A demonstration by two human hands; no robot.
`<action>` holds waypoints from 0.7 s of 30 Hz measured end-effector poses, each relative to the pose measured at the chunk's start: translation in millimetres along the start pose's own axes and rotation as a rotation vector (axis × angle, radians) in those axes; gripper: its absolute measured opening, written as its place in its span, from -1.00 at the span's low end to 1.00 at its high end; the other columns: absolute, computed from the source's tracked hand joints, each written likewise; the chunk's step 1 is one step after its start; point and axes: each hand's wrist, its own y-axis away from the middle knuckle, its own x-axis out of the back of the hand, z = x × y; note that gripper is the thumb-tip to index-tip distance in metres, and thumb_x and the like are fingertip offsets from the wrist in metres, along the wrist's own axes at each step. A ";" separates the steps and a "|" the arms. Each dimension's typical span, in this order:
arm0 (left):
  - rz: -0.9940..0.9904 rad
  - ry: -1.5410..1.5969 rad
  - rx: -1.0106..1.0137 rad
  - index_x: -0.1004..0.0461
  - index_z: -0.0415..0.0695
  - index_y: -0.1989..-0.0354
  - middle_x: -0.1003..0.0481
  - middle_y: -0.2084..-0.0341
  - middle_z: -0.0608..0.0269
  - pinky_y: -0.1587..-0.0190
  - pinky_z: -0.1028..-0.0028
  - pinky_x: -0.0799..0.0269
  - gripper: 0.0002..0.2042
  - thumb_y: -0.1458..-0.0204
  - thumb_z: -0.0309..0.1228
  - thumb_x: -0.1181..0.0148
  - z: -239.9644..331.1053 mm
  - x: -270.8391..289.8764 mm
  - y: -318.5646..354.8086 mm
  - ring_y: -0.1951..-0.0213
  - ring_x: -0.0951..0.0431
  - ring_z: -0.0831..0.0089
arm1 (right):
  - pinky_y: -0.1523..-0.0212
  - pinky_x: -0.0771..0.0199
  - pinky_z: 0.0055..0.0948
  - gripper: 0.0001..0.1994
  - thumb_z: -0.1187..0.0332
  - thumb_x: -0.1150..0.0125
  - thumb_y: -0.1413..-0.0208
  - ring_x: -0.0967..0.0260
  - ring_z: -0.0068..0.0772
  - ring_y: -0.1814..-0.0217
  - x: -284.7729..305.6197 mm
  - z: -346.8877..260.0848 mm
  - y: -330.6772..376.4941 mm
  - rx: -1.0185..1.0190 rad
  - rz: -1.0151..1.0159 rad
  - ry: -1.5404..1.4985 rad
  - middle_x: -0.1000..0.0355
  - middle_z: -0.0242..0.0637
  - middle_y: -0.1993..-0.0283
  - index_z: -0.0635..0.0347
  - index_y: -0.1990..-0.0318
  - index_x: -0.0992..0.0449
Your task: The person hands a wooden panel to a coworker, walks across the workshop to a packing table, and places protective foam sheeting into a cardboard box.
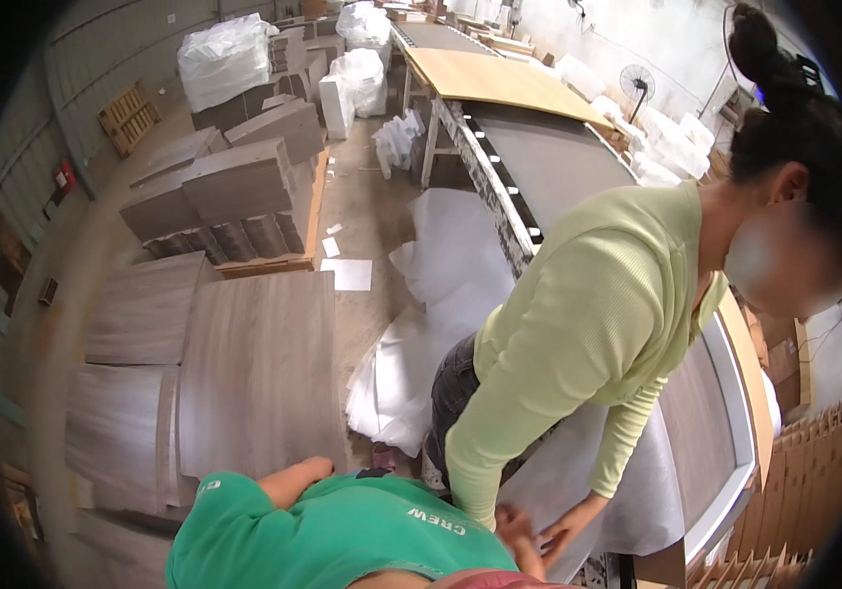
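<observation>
My left hand (315, 469) reaches out past my green sleeve to the near edge of a large grey wood-grain panel (264, 363). Its fingers look curled at that edge, partly hidden. Low in the view, my right hand (515, 528) is close to white foam sheeting (627, 501); its fingers are too hard to make out. A co-worker in a light green top bends over on my right. One hand of theirs (570, 526) lies on the sheeting beside my right hand; their other hand is hidden. Under the sheeting's far side shows another wood-grain panel (701, 412) with a pale border.
More grey panels (141, 309) lie at left, with a pallet stack (235, 187) behind them. Loose foam sheets (450, 245) cover the floor between. A conveyor (549, 147) carrying a tan board (499, 80) runs into the distance. Cardboard pieces (804, 471) stand at right.
</observation>
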 end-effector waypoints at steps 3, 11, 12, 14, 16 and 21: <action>-0.007 -0.013 -0.027 -0.40 -0.08 0.28 -0.38 0.29 0.07 0.20 0.31 -0.27 -0.67 0.25 -0.22 -0.01 19.7 14.0 -2.7 0.21 -0.36 0.16 | 0.29 -0.24 -0.44 -0.74 0.23 0.08 0.10 -0.28 -0.30 0.28 -78.5 84.9 54.7 -0.235 -0.403 0.045 -0.34 -0.16 0.37 0.24 0.38 -0.40; -0.107 -0.317 -0.297 -0.43 -0.10 0.36 -0.41 0.37 0.07 0.25 0.32 -0.29 -0.69 0.29 -0.20 -0.05 44.9 17.0 -25.2 0.28 -0.39 0.16 | 0.28 -0.24 -0.41 -0.72 0.22 0.09 0.10 -0.27 -0.30 0.26 -93.8 131.3 87.5 -0.462 -0.308 -0.067 -0.33 -0.14 0.33 0.25 0.35 -0.39; -0.107 -0.380 -0.337 -0.43 -0.10 0.37 -0.41 0.38 0.07 0.26 0.31 -0.29 -0.69 0.29 -0.20 -0.05 51.9 17.3 -27.4 0.29 -0.39 0.16 | 0.28 -0.24 -0.41 -0.72 0.22 0.09 0.10 -0.27 -0.30 0.26 -92.6 133.6 89.9 -0.472 -0.290 -0.075 -0.33 -0.14 0.32 0.25 0.35 -0.39; -0.113 -0.500 -0.420 -0.44 -0.10 0.40 -0.42 0.40 0.07 0.27 0.31 -0.29 -0.70 0.29 -0.19 -0.05 68.1 16.6 -29.3 0.31 -0.40 0.16 | 0.27 -0.25 -0.40 -0.71 0.22 0.09 0.10 -0.27 -0.30 0.25 -95.2 137.5 96.4 -0.489 -0.261 -0.095 -0.33 -0.14 0.31 0.25 0.34 -0.39; -0.024 -0.402 -0.473 -0.44 -0.13 0.42 -0.42 0.43 0.07 0.28 0.30 -0.29 -0.68 0.28 -0.15 -0.05 74.3 12.8 -38.5 0.32 -0.40 0.17 | 0.27 -0.25 -0.39 -0.71 0.21 0.09 0.10 -0.27 -0.30 0.24 -97.0 142.1 105.4 -0.503 -0.238 -0.115 -0.32 -0.14 0.30 0.25 0.33 -0.39; 0.020 -0.287 -0.471 -0.39 -0.14 0.29 -0.41 0.40 0.03 0.26 0.36 -0.29 -0.57 0.24 -0.05 -0.01 91.5 15.8 -9.4 0.34 -0.40 0.16 | 0.26 -0.25 -0.38 -0.69 0.20 0.10 0.10 -0.27 -0.30 0.23 -109.2 150.4 128.4 -0.515 -0.221 -0.153 -0.32 -0.13 0.27 0.25 0.31 -0.38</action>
